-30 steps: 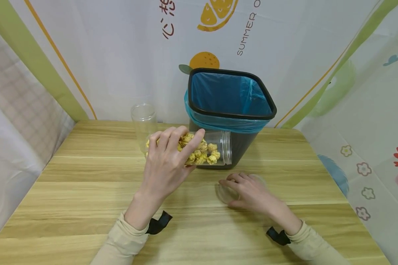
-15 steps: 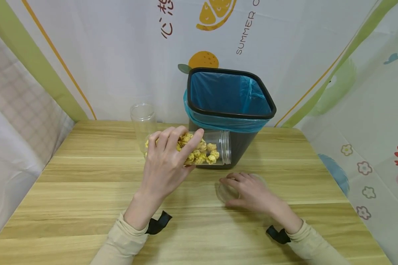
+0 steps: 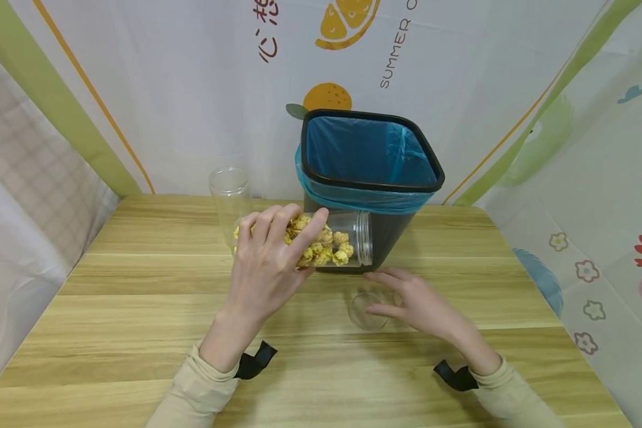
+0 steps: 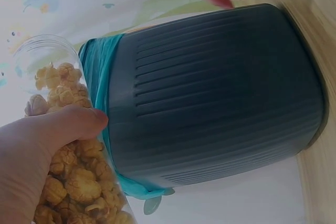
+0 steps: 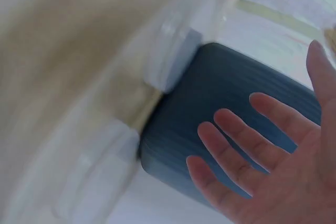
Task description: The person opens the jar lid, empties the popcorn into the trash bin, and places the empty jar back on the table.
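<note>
My left hand (image 3: 267, 261) grips a clear jar (image 3: 348, 226) partly filled with yellow popcorn (image 3: 321, 252). The jar lies sideways in front of the bin, its lidless mouth facing right in the head view. Popcorn also shows through the jar wall under my thumb in the left wrist view. My right hand (image 3: 425, 303), fingers extended and spread, is just above a clear round lid (image 3: 359, 314) on the table. The right wrist view has two clear round pieces, one upper (image 5: 170, 51) and one lower (image 5: 100, 171), both blurred; nothing is in my palm.
A dark bin (image 3: 393, 232) with a black rim and blue liner (image 3: 364, 154) stands at the table's back. Left of it is a tall clear jar (image 3: 229, 193), partly behind my left hand. Printed curtains (image 3: 219, 89) hang behind the wooden table (image 3: 139, 321).
My right hand has lifted off the lid and shifted slightly right, its fingers straightening. The left hand and the popcorn jar stay practically still.
</note>
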Action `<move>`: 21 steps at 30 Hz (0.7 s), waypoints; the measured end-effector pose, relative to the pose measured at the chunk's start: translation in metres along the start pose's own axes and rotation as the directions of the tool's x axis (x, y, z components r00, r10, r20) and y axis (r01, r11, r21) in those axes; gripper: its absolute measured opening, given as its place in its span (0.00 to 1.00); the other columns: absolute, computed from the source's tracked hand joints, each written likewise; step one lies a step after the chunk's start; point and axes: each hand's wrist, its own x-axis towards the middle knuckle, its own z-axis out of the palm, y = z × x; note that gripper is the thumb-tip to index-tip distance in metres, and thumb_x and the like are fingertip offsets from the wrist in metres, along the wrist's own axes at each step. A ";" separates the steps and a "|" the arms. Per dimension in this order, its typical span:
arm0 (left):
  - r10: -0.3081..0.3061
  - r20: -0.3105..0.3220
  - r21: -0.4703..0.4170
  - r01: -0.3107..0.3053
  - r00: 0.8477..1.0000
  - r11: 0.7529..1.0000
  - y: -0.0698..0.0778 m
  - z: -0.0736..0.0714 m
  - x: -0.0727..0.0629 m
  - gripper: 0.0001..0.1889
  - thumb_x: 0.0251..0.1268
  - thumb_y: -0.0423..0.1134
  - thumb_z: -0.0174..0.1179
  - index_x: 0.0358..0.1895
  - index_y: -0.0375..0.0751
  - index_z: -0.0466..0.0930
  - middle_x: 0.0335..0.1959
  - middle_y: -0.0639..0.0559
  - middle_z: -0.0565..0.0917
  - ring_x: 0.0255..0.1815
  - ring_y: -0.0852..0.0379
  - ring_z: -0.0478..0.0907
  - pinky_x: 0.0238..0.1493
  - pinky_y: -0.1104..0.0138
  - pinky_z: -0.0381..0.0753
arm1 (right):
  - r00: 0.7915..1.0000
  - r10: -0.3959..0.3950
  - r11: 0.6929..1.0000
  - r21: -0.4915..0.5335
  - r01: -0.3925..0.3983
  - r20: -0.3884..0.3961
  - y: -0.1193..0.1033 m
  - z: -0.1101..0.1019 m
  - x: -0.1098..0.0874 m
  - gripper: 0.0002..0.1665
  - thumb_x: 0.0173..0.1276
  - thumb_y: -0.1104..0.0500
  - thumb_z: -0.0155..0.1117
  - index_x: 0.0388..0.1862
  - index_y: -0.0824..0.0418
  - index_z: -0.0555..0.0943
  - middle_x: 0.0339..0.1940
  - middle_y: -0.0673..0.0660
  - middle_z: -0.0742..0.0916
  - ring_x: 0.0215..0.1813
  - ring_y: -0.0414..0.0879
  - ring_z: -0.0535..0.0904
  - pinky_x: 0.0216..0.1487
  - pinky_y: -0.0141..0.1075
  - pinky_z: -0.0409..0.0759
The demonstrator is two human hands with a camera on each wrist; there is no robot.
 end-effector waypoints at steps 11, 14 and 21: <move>0.001 -0.005 -0.008 -0.001 1.000 1.000 0.000 0.000 0.000 0.53 0.35 0.52 0.87 0.72 0.56 0.70 0.58 0.44 0.77 0.58 0.44 0.73 0.55 0.49 0.71 | 0.992 0.125 0.978 0.171 -0.120 -0.021 0.010 -0.039 -0.001 0.35 0.71 0.46 0.69 0.73 0.55 0.75 0.71 0.57 0.81 0.72 0.58 0.78 0.66 0.59 0.79; 0.003 -0.005 -0.008 -0.003 1.000 1.000 0.000 0.000 0.001 0.53 0.35 0.53 0.87 0.72 0.56 0.70 0.58 0.44 0.77 0.58 0.44 0.72 0.55 0.49 0.71 | 0.988 0.155 0.969 0.199 -0.146 -0.027 0.013 -0.048 -0.003 0.34 0.73 0.48 0.67 0.74 0.57 0.74 0.73 0.58 0.80 0.73 0.59 0.76 0.66 0.60 0.78; 0.007 -0.009 -0.006 -0.007 1.000 1.000 0.001 0.000 0.000 0.52 0.36 0.53 0.86 0.72 0.56 0.69 0.58 0.43 0.77 0.58 0.44 0.72 0.54 0.50 0.71 | 0.975 0.202 0.955 0.240 -0.176 -0.091 0.016 -0.063 -0.004 0.31 0.77 0.52 0.62 0.75 0.59 0.73 0.70 0.62 0.81 0.69 0.60 0.80 0.65 0.62 0.77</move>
